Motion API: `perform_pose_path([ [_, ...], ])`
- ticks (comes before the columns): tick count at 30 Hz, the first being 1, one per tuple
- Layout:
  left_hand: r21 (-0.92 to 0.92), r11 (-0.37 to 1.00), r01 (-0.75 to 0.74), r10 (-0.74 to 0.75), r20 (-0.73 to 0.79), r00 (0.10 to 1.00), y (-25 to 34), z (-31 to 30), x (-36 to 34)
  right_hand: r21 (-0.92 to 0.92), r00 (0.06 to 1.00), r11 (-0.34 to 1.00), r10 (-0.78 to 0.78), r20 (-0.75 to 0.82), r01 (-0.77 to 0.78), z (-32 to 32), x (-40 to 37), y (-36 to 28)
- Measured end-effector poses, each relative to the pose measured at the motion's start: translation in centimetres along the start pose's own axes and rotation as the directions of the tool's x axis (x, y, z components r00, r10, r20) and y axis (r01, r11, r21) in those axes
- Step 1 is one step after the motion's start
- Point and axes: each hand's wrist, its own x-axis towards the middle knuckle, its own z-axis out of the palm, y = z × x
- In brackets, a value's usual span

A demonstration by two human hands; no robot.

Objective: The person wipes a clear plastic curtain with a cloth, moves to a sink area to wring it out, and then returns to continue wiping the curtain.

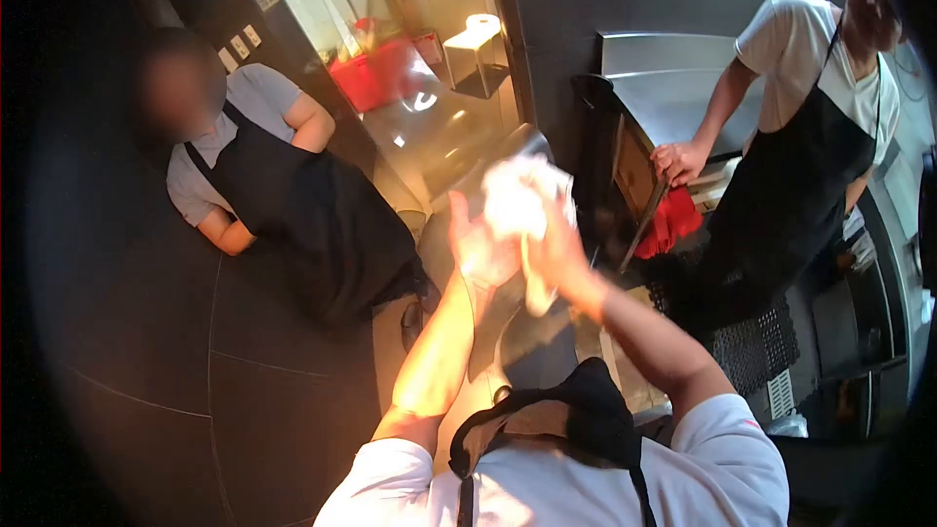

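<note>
A pale, crumpled cloth-like thing [527, 197], washed out by bright light, is between my two hands in the middle of the view, and part of it hangs down. My left hand [483, 246] is on its left side, with fingers apart and pointing up and the palm against its lower edge. My right hand [558, 252] presses on it from the right, and its fingers are blurred. Glare hides where the fingertips meet the pale thing. Below my forearms is the black apron [595, 405] that I wear over a white shirt.
At left a person in a black apron [293, 205] stands with arms folded. At right another person [791, 166] holds a long handle [644, 220] beside a metal counter [683, 88] and a red cloth [672, 224]. A red bin [366, 78] and a small white table [473, 39] are beyond the doorway.
</note>
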Motion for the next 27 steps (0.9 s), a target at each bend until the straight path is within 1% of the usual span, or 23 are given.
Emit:
perform_pose_path([
  [2,0.220,0.972,-0.080,0.046,0.154,0.987,-3.2,3.2,-0.2,0.133,0.975,0.968,0.219,-0.023,-0.214,-1.1,3.1,-1.0],
  [3,0.447,0.880,-0.163,0.138,0.088,0.986,-1.6,-0.4,0.7,0.019,0.961,0.962,0.273,-0.044,-0.272,0.5,1.9,0.6],
  [4,0.530,0.838,-0.132,0.089,0.106,0.990,-1.5,-1.2,1.0,0.140,0.905,0.895,0.411,0.112,-0.424,1.3,-0.2,-1.8],
  [5,0.609,0.786,-0.107,0.039,0.123,0.992,-1.3,-2.0,1.3,-0.012,0.996,0.999,0.032,0.089,-0.031,2.6,-2.7,-2.5],
  [6,0.508,0.859,-0.063,-0.041,0.192,0.980,-0.8,-2.4,1.6,-0.070,0.981,0.986,-0.142,0.132,0.152,2.7,-3.7,-2.4],
  [7,0.408,0.913,-0.007,-0.112,0.267,0.957,0.5,-3.0,1.9,-0.114,0.935,0.936,-0.311,0.171,0.332,2.7,-4.7,-2.5],
  [8,0.306,0.950,0.063,-0.170,0.339,0.925,1.0,-2.7,1.6,-0.064,0.941,0.956,-0.269,0.206,0.287,1.9,-5.4,-1.9],
  [9,0.092,0.995,0.046,-0.064,0.202,0.977,0.9,-2.7,0.8,-0.073,0.983,0.988,-0.126,0.133,0.136,0.9,-5.0,-0.7],
  [10,-0.121,0.993,-0.010,0.016,0.044,0.999,0.1,-0.8,-0.2,-0.074,0.998,0.997,0.018,0.062,-0.013,-0.3,-3.6,1.1],
  [11,0.257,0.965,-0.056,0.090,-0.123,0.988,-0.4,1.9,-0.3,0.060,0.977,0.976,0.209,0.031,-0.210,-1.5,-1.9,3.2],
  [12,0.221,0.975,0.015,0.020,-0.157,0.987,-0.8,5.4,-1.2,0.195,0.920,0.901,0.390,0.023,-0.387,-2.5,0.1,4.6],
  [14,0.223,0.961,-0.166,0.149,0.093,0.984,0.3,4.3,-1.6,0.389,0.989,0.917,0.124,-0.080,-0.084,-3.1,2.8,3.2],
  [15,0.112,0.963,-0.245,0.223,0.181,0.958,0.6,3.2,-1.7,0.265,0.991,0.958,0.125,-0.051,-0.108,-3.8,3.6,0.6],
  [17,0.099,0.967,-0.234,0.210,0.207,0.956,-2.6,2.7,-3.2,0.101,0.947,0.955,0.255,0.195,-0.278,-2.9,3.9,-2.7],
  [18,0.091,0.971,-0.221,0.197,0.218,0.956,-3.7,2.4,-3.7,-0.009,0.949,0.978,0.206,0.238,-0.210,-1.3,2.5,-3.0],
  [19,-0.299,0.949,-0.105,0.125,0.051,0.991,-3.5,2.3,-3.5,-0.113,0.947,0.985,0.157,0.280,-0.130,0.3,1.1,-3.3],
  [20,-0.192,0.981,-0.041,0.090,0.258,0.962,-2.7,0.4,-2.2,-0.232,0.957,0.967,-0.030,0.289,0.100,2.5,-1.5,-2.9],
  [21,-0.075,0.997,-0.009,0.041,0.445,0.895,-1.5,-3.7,-0.3,-0.237,0.924,0.927,-0.210,0.318,0.292,3.7,-3.8,-3.6],
  [22,0.045,0.999,-0.010,-0.019,0.607,0.795,-0.1,-7.6,1.2,-0.270,0.899,0.893,-0.256,0.355,0.360,4.1,-4.2,-3.7],
  [23,0.215,0.957,-0.193,0.058,0.512,0.857,1.3,-10.5,1.7,-0.298,0.871,0.853,-0.300,0.389,0.428,4.4,-4.6,-3.8],
  [25,0.414,0.888,-0.201,0.139,0.175,0.975,-1.1,-6.0,-1.1,-0.433,0.903,0.850,-0.106,0.417,0.300,4.0,-4.0,-3.1],
  [26,0.341,0.927,-0.156,0.133,0.090,0.987,-1.8,-4.0,-1.7,-0.402,0.972,0.910,0.000,0.235,0.098,3.1,-2.9,-2.0],
  [27,0.257,0.959,-0.122,0.125,0.003,0.992,-2.6,-2.0,-2.3,-0.407,0.969,0.904,0.202,0.143,-0.128,2.2,-0.5,-1.1],
])
